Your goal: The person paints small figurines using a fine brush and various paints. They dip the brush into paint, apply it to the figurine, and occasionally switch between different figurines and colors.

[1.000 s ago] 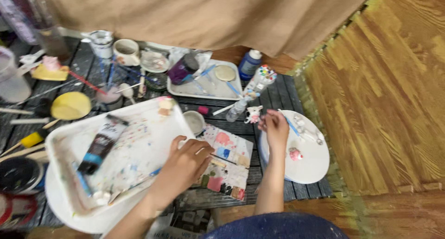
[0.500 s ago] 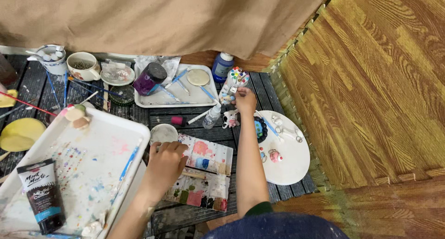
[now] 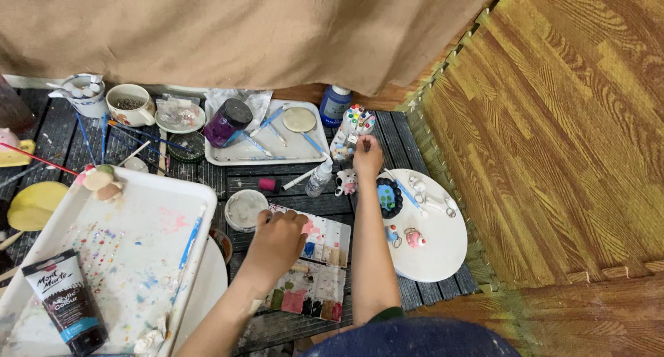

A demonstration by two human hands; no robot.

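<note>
Head view: taking the paint palette (image 3: pixel 312 263) as landmark, the left hand (image 3: pixel 277 241) is resting on its near-left edge, fingers curled and pressed down on it, steadying it. Beyond the palette's far-right corner, the right hand (image 3: pixel 367 155) is reaching to a cluster of small paint pots (image 3: pixel 357 119), fingertips pinched together; what they are pinching cannot be told. Just right of the palette a round white board (image 3: pixel 437 241) is lying; to its left, a white tray (image 3: pixel 104 260). Judged by look, the pots are light, rigid and easily toppled, best gripped around their sides.
</note>
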